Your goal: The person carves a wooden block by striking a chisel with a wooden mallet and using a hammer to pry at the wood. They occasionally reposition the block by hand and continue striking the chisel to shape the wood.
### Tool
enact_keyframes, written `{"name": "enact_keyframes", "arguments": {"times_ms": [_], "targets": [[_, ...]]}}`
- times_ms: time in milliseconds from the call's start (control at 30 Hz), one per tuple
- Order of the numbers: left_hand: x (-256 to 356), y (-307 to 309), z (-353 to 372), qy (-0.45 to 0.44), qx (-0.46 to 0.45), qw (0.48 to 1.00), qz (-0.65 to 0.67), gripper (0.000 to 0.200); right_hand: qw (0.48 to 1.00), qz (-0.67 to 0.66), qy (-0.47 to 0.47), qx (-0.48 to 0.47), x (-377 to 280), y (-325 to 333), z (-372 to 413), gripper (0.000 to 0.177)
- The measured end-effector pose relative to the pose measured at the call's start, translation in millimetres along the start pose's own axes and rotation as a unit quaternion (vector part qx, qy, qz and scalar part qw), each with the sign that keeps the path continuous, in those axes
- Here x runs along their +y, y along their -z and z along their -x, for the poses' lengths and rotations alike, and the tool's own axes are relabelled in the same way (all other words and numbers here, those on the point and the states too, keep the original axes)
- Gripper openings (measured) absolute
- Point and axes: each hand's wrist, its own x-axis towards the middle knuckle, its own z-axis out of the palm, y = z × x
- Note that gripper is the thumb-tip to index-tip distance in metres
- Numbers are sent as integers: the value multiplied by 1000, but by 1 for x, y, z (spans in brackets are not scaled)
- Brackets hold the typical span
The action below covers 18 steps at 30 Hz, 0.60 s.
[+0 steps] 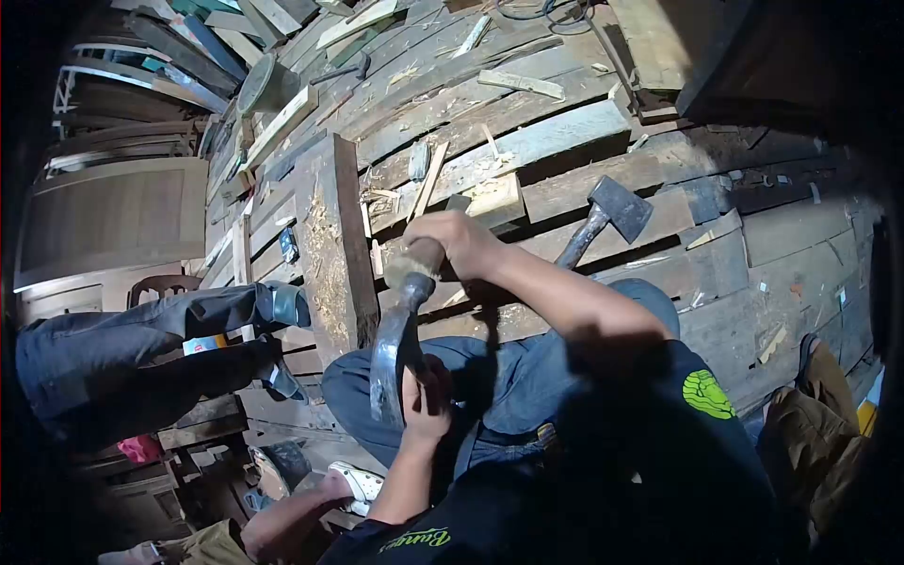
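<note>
My left hand [428, 405] is closed around a broad curved metal blade [386, 363] with a bright edge, held above my lap. At its upper end the blade narrows to a rounded metal collar [414, 286]. My right hand [457, 240] grips a short wooden piece [427, 254] whose pale, frayed end [399, 270] sits right at that collar. On the boards to the right of my right hand lies an axe [617, 209], its handle pointing back toward my forearm.
A thick wooden beam [330, 235] strewn with shavings lies to the left. Ahead are a pale timber block [494, 200], a hammer [353, 69] and a bucket [266, 87] on the plank floor. Another person's legs [141, 348] extend from the left; others sit nearby.
</note>
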Motion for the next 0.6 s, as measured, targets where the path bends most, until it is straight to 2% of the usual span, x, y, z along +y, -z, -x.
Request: {"name": "enact_keyframes", "arguments": {"times_ms": [67, 100, 200, 267, 300, 367, 433, 467, 500, 533, 567, 600], "targets": [[-6, 1, 5, 0, 5, 1000, 21, 45, 994, 24, 28, -103, -4, -3, 1, 26], [-9, 2, 7, 1, 11, 999, 41, 43, 988, 68, 90, -106, -6, -10, 4, 25], [-11, 5, 9, 5, 20, 997, 77, 37, 986, 91, 105, -91, -5, -21, 7, 25], [-11, 8, 8, 10, 22, 993, 112, 36, 999, 32, 35, -14, -10, -13, -1, 20], [-10, 12, 8, 2, 16, 997, 71, 39, 999, -8, -37, 12, -9, -7, -7, 13], [-10, 19, 6, -14, 6, 1000, -13, 44, 964, -170, -199, 38, -5, 16, -16, 14], [1, 16, 4, -2, 1, 1000, -10, 42, 975, -62, -172, 122, 34, 30, -17, 15], [6, 12, 0, -2, 2, 1000, 25, 42, 928, -156, -288, 179, 37, 44, -23, 12], [8, 10, -1, -2, 4, 998, 60, 42, 854, -245, -397, 230, 38, 59, -26, 10], [7, 11, -1, 10, 14, 998, 57, 44, 845, -282, -339, 302, 34, 71, -29, 7], [6, 12, -1, 10, 18, 998, 61, 44, 829, -315, -278, 370, 31, 83, -32, 12], [4, 12, -2, 7, 20, 998, 65, 43, 809, -357, -239, 400, 33, 95, -34, 13]]}}
